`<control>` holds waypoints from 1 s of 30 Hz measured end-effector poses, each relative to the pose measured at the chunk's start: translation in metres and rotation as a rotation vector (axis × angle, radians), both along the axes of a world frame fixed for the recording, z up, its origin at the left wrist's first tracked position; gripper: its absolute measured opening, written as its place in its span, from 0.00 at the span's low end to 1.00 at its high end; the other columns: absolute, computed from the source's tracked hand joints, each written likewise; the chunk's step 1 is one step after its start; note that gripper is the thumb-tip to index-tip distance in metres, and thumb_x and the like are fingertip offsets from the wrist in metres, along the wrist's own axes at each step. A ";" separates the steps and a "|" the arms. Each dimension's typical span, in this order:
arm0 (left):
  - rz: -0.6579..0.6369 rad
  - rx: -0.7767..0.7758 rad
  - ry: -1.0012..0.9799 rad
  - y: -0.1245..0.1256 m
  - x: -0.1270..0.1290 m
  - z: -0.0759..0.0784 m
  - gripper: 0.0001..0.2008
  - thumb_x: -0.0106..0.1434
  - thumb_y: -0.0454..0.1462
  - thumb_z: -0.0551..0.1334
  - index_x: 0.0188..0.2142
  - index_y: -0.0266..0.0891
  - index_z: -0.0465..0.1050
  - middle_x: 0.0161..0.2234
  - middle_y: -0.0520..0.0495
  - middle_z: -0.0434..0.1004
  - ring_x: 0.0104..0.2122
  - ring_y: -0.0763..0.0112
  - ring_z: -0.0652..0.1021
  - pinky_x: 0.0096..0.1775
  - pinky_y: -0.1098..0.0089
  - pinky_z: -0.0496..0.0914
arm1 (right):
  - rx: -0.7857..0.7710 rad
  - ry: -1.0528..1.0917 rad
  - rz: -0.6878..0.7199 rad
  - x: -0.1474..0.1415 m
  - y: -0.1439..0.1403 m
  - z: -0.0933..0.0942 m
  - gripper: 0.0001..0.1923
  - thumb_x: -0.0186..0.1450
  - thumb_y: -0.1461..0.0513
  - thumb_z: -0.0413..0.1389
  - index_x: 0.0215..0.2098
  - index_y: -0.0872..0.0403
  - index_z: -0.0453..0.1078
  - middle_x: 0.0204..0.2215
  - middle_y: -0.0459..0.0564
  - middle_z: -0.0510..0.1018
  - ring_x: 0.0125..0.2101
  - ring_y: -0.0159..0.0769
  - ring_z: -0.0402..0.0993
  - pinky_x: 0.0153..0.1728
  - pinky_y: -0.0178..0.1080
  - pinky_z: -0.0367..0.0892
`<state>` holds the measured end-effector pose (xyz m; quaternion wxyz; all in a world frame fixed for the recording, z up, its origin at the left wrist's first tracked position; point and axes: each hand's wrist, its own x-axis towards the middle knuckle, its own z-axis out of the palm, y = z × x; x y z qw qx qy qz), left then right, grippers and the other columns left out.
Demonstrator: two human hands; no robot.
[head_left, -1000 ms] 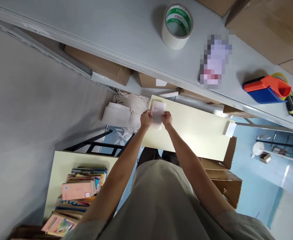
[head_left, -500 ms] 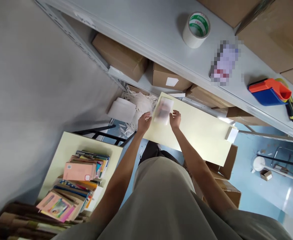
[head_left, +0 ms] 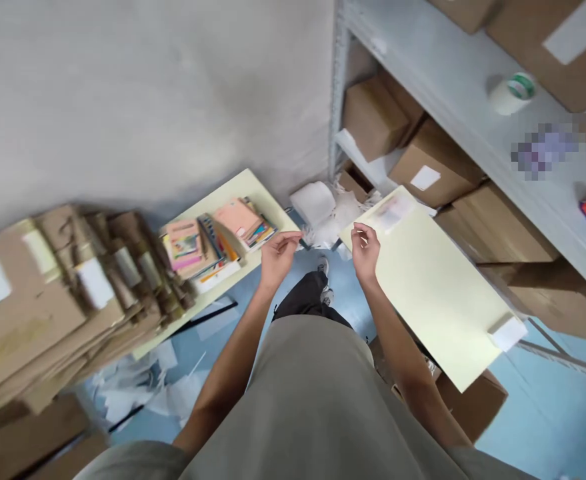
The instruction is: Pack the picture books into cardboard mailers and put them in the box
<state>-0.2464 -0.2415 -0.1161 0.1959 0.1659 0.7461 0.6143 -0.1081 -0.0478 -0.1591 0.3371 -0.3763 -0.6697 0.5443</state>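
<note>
My left hand (head_left: pixel 277 259) is held out in the air near the right end of the left table (head_left: pixel 250 183), beside the book stacks. Its fingers reach to the right and hold nothing I can see. My right hand (head_left: pixel 366 250) hovers by the near left corner of the right table (head_left: pixel 433 287), fingers loosely curved and apart, with nothing in them. A clear-wrapped packet (head_left: pixel 393 210) lies on that table just beyond the right hand, blurred. On the left table are a stack topped with a pink book (head_left: pixel 237 219) and another stack of colourful books (head_left: pixel 185 243).
Folded cardboard boxes (head_left: pixel 37 287) stand at the left. A grey shelf (head_left: pixel 437 60) at the right carries a tape roll (head_left: pixel 513 93) and cartons (head_left: pixel 437 163). White paper (head_left: pixel 315 203) is heaped between the tables. A small white box (head_left: pixel 507 332) sits at the right table's end.
My view has swung left, bringing the book table and folded cardboard closer to the middle. Both hands have come away from the wrapped packet, which stays on the right table.
</note>
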 end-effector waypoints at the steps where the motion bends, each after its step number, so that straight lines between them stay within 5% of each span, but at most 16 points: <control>1: 0.048 0.002 0.013 -0.024 0.004 0.009 0.17 0.68 0.51 0.70 0.43 0.41 0.86 0.46 0.40 0.92 0.48 0.55 0.89 0.55 0.57 0.83 | 0.000 0.021 0.051 -0.008 -0.019 0.007 0.16 0.74 0.49 0.60 0.52 0.49 0.78 0.53 0.58 0.85 0.48 0.44 0.82 0.56 0.51 0.79; 6: 0.335 0.015 0.077 -0.147 0.004 0.036 0.15 0.66 0.51 0.71 0.39 0.42 0.85 0.42 0.42 0.91 0.47 0.56 0.89 0.54 0.57 0.83 | 0.028 0.066 0.305 -0.050 -0.109 0.029 0.15 0.75 0.51 0.57 0.49 0.50 0.79 0.49 0.57 0.86 0.49 0.45 0.83 0.54 0.48 0.80; 13: 0.711 0.048 0.142 -0.320 -0.028 0.028 0.15 0.64 0.48 0.69 0.41 0.40 0.87 0.43 0.42 0.91 0.47 0.58 0.89 0.57 0.59 0.82 | 0.041 0.103 0.548 -0.109 -0.230 0.043 0.15 0.75 0.49 0.57 0.48 0.48 0.79 0.50 0.56 0.87 0.52 0.47 0.83 0.57 0.48 0.79; 17: 0.756 -0.095 0.277 -0.422 -0.056 0.020 0.18 0.68 0.48 0.66 0.47 0.39 0.86 0.48 0.39 0.91 0.51 0.56 0.88 0.60 0.57 0.81 | -0.049 0.093 0.659 -0.145 -0.325 0.044 0.19 0.72 0.45 0.62 0.46 0.49 0.80 0.48 0.56 0.87 0.49 0.46 0.84 0.57 0.50 0.80; 20: 0.688 -0.339 0.406 -0.487 -0.082 0.012 0.24 0.66 0.48 0.70 0.57 0.39 0.84 0.61 0.33 0.85 0.65 0.47 0.82 0.71 0.49 0.73 | -0.102 0.074 0.780 -0.171 -0.399 0.039 0.23 0.71 0.41 0.64 0.47 0.50 0.81 0.47 0.56 0.88 0.48 0.46 0.85 0.56 0.49 0.82; 25: 0.447 -0.597 0.380 -0.537 -0.114 -0.006 0.45 0.61 0.53 0.78 0.72 0.37 0.73 0.78 0.24 0.65 0.81 0.32 0.61 0.80 0.34 0.46 | -0.189 -0.049 0.995 -0.207 -0.492 0.018 0.28 0.67 0.39 0.68 0.52 0.50 0.81 0.54 0.59 0.89 0.54 0.49 0.86 0.62 0.53 0.81; 30: 0.307 -0.551 0.405 -0.550 -0.116 -0.013 0.33 0.67 0.49 0.73 0.68 0.39 0.79 0.77 0.25 0.68 0.80 0.31 0.64 0.80 0.31 0.46 | -0.190 -0.171 0.931 -0.227 -0.528 0.001 0.29 0.66 0.41 0.71 0.53 0.51 0.80 0.58 0.64 0.87 0.58 0.52 0.86 0.67 0.56 0.77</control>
